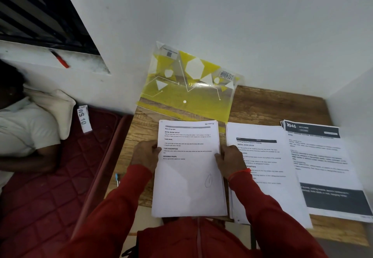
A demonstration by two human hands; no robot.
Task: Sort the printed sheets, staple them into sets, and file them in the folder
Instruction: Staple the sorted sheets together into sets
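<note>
I hold a stack of printed sheets [189, 169] above the near left part of the wooden table [272, 104]. My left hand [146, 153] grips its left edge and my right hand [230, 159] grips its right edge, thumbs on the top page. A second pile of sheets [264, 156] lies flat to the right, and a third pile with dark bands [327, 167] lies at the far right. A yellow transparent folder [187, 84] leans against the wall behind the piles, its lower part on the table. No stapler is in view.
White walls close the table at the back and right. A blue pen [117, 178] lies at the table's left edge. Left of the table is a red mattress [50, 187] with a person lying on it. A red-handled tool [60, 59] rests on the window ledge.
</note>
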